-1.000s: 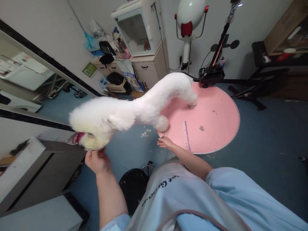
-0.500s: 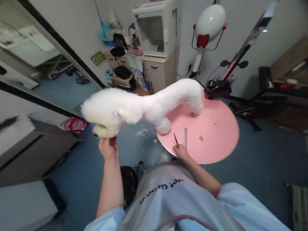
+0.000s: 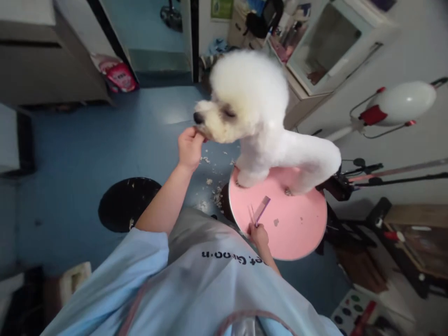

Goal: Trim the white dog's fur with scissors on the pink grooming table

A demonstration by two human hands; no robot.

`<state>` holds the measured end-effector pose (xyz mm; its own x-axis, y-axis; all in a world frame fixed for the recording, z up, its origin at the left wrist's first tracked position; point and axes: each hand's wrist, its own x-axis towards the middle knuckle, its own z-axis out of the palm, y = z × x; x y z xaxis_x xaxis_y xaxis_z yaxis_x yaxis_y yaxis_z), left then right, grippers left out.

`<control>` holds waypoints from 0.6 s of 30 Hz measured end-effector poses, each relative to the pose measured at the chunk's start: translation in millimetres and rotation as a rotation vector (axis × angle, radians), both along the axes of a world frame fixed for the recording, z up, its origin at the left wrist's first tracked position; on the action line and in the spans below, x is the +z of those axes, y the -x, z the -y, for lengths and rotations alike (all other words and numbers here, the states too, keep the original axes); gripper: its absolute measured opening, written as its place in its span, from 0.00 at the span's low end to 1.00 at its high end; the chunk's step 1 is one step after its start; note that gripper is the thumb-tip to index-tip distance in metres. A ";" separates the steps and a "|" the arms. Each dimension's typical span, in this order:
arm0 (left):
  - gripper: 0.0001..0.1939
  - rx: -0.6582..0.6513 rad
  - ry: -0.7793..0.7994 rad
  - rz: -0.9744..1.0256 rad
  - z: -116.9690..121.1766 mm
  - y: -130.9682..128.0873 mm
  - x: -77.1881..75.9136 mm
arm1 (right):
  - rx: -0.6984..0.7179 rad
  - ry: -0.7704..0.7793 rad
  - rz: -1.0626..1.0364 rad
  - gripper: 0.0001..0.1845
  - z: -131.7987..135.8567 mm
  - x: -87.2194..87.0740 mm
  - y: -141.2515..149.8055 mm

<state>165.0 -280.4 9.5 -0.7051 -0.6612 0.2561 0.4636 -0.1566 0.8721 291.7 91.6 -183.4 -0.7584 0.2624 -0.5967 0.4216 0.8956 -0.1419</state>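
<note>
A fluffy white dog [image 3: 252, 88] with a rounded head stands on a round pink table [image 3: 297, 238], its muzzle pointing left. My left hand [image 3: 191, 148] reaches up to the muzzle, the fingers closed on the dog's chin from below. Low over the table's near left edge, my right hand [image 3: 259, 235] is closed around a pair of scissors [image 3: 251, 214]. Two thin blades point away from me, slightly apart. Right beside them a comb [image 3: 263, 208] with a purple spine lies on the table, its near end close to my fingers.
Fur clippings [image 3: 219, 198] litter the blue floor left of the table. A round black stool [image 3: 128, 203] stands near my left arm. Behind the dog are a glass-fronted white cabinet [image 3: 325, 42] and a white dryer head [image 3: 402, 103] on a stand. A pink bag [image 3: 121, 77] lies far left.
My view has swung left and down. The dog's head is now raised and turned side-on, with my left hand still at its chin. The scissor blades now show apart.
</note>
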 end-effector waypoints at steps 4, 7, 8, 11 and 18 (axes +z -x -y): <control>0.15 -0.025 0.107 -0.076 -3.0 -3.2 9.8 | -0.082 0.624 0.152 0.18 -0.1 43.6 14.7; 0.17 -0.075 0.128 -0.127 -2.7 -5.1 15.3 | -0.154 0.994 0.410 0.19 11.7 88.8 36.9; 0.17 -0.090 0.133 -0.132 -2.2 -5.8 16.7 | -0.164 1.038 0.464 0.20 16.9 103.4 46.6; 0.17 -0.114 0.161 -0.141 -0.3 -7.9 20.1 | -0.184 1.102 0.587 0.22 31.8 139.6 79.2; 0.16 -0.108 0.226 -0.145 2.0 -9.8 22.6 | -0.096 1.025 0.623 0.18 47.5 176.0 140.3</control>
<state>174.8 -282.3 32.1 -0.7133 -0.4991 0.4921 0.5775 -0.0206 0.8161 151.4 44.1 -7.4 -0.2686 -0.5088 -0.8179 0.7295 0.4470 -0.5176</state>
